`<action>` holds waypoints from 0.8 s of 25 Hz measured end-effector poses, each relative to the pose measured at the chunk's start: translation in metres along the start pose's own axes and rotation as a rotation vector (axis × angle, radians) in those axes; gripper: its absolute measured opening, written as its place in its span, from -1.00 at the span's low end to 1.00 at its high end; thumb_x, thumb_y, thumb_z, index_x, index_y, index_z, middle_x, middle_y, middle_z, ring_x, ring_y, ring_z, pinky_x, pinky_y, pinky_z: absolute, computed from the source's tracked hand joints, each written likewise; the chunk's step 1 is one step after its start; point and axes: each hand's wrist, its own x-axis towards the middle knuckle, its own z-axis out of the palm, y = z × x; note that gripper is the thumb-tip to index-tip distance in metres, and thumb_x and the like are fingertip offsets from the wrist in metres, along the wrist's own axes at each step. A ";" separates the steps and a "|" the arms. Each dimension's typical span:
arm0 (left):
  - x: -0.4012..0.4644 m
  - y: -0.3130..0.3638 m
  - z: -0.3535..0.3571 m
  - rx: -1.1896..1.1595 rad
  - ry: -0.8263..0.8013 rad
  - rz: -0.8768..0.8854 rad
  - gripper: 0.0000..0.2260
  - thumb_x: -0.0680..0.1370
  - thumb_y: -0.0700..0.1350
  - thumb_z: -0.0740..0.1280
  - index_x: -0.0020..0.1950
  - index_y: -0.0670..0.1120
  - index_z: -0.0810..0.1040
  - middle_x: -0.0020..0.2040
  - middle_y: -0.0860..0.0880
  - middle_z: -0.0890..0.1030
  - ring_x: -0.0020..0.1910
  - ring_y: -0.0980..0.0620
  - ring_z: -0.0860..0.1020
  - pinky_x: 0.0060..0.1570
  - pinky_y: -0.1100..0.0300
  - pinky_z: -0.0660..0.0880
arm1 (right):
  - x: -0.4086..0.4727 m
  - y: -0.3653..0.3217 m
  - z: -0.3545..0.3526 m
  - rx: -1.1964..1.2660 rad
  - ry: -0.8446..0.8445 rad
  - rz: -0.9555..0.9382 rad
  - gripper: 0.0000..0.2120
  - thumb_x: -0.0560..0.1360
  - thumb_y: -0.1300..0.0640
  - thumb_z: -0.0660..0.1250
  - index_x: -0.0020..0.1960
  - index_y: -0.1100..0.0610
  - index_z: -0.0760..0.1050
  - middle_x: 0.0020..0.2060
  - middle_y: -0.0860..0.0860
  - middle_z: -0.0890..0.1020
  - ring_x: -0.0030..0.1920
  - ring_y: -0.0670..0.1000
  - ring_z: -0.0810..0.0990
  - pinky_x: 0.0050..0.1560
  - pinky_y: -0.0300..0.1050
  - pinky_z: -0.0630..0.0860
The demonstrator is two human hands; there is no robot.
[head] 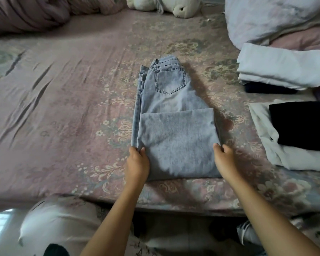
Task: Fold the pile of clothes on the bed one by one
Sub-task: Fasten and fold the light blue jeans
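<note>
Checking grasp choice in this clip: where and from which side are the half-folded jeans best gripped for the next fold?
Probably the two near corners of the jeans, from the near bed edge, where the left hand and right hand already grip. The folded-up legs form a thick, straight near edge; the waistband lies flat at the far end.

We see both bare forearms reaching forward from the lower edge of the head view, converging slightly. Left hand (pixel 137 163): back up, fingers curled, pinching the left side of the folded light-blue denim jeans (pixel 175 137). Right hand (pixel 224 159): thumb on top, fingers curled at the jeans' right side.
</note>
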 end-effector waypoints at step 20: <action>0.058 0.003 0.047 0.679 0.003 0.779 -0.48 0.54 0.17 0.05 0.40 -0.03 0.43 0.41 -0.15 0.41 0.39 -0.20 0.36 0.36 -0.24 0.17 | 0.048 -0.020 0.050 -1.108 -0.173 -0.576 -0.42 0.58 -0.27 -0.10 0.54 -0.14 -0.13 0.55 0.05 -0.15 0.52 0.12 -0.28 0.43 0.26 -0.32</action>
